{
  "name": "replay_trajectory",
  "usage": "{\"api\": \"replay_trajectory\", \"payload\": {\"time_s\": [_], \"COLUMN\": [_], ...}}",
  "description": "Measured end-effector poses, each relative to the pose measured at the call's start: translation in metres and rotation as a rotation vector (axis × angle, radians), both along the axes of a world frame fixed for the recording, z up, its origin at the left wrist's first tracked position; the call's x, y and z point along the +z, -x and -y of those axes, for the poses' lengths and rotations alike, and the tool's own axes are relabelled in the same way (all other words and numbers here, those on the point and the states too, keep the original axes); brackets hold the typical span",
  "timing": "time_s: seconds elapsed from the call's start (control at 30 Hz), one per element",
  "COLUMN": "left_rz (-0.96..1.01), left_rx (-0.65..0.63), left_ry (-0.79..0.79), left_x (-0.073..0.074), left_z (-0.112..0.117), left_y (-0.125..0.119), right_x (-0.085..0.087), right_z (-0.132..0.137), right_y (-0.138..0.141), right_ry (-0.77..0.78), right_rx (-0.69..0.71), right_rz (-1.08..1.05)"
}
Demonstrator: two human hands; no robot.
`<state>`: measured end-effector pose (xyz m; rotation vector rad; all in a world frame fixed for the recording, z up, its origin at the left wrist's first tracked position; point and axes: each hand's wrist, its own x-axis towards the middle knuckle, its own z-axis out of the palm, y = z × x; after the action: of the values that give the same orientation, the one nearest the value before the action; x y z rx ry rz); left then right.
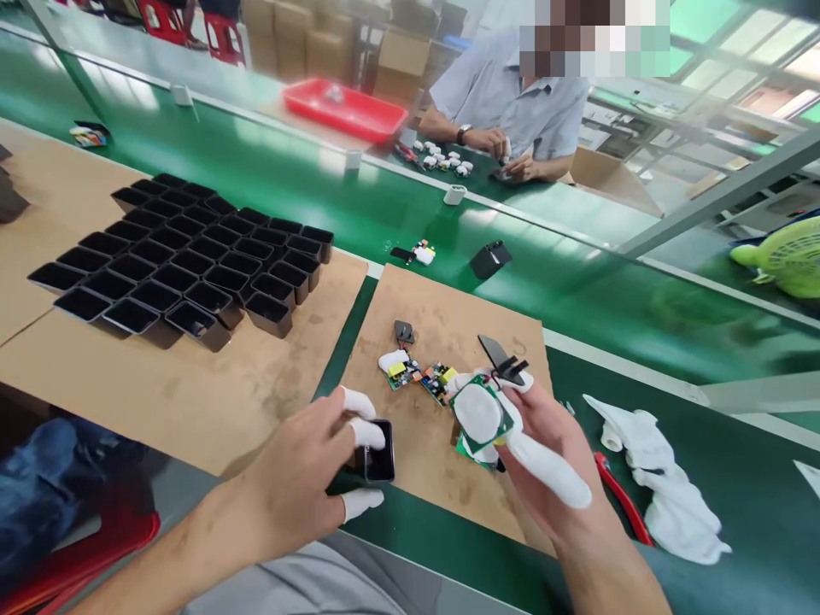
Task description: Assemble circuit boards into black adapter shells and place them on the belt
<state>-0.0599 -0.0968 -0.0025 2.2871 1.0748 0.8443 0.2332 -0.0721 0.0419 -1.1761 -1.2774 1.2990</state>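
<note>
White finger cots cover fingertips on both hands. My left hand (pixel 313 461) is closed around a small black plastic case (pixel 383 457), its open end facing up, at the front edge of the cardboard. In my right hand (pixel 551 453) is a green circuit board (pixel 485 412) with a round white pad on it, held between thumb and fingers. A black plug cover (pixel 503 359) with two prongs sits at the board's far end, by my fingertip. Just beyond lie more circuit boards (pixel 398 369) with yellow parts, one beside a small black plug piece (pixel 403 332).
Many black cases (pixel 172 256) stand in rows on cardboard at the left. Red-handled pliers (pixel 621 500) and crumpled white cloth (pixel 679 487) lie at the right. Across the green belt (pixel 256 162) a person (pixel 512 111) works near a red tray (pixel 346 109). Another black case (pixel 490 259) lies on the belt.
</note>
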Motion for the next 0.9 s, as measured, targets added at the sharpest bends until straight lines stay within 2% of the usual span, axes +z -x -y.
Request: {"api": "replay_trajectory", "payload": {"time_s": [0.07, 0.13, 0.23, 0.33, 0.4, 0.47, 0.57, 0.63, 0.73, 0.83, 0.9], "left_rz": [0.007, -0.025, 0.003, 0.1, 0.176, 0.204, 0.1, 0.04, 0.046, 0.031, -0.015], "left_rx": [0.106, 0.157, 0.141, 0.136, 0.177, 0.284, 0.421, 0.382, 0.294, 0.289, 0.206], "left_ry": [0.063, 0.087, 0.128, 0.209, 0.27, 0.258, 0.144, 0.139, 0.254, 0.342, 0.362], "left_x": [-0.005, -0.009, -0.014, -0.012, -0.01, -0.009, -0.009, -0.008, -0.003, 0.001, 0.005], "left_z": [0.002, 0.004, 0.005, 0.005, 0.007, 0.009, 0.017, 0.024, 0.029, 0.019, 0.004], "left_y": [0.0, 0.0, -0.002, -0.005, -0.007, -0.01, -0.012, -0.012, -0.005, 0.004, 0.01], "right_x": [-0.008, -0.016, -0.021, -0.022, -0.023, -0.026, -0.036, -0.046, -0.061, -0.073, -0.076], "right_z": [0.018, 0.03, 0.039, 0.042, 0.044, 0.049, 0.062, 0.073, 0.088, 0.095, 0.096], "right_y": [0.001, 0.003, 0.008, 0.019, 0.027, 0.034, 0.041, 0.043, 0.041, 0.035, 0.032], "right_ry": [-0.021, -0.041, -0.112, -0.166, -0.163, -0.152, -0.149, -0.148, -0.148, -0.184, -0.197], "right_rx": [0.02, 0.033, 0.025, 0.087, 0.124, 0.107, 0.006, -0.058, -0.135, -0.179, -0.176], "right_rz": [-0.067, -0.092, -0.08, -0.08, -0.101, -0.122, -0.099, -0.073, -0.08, -0.121, -0.143]}}
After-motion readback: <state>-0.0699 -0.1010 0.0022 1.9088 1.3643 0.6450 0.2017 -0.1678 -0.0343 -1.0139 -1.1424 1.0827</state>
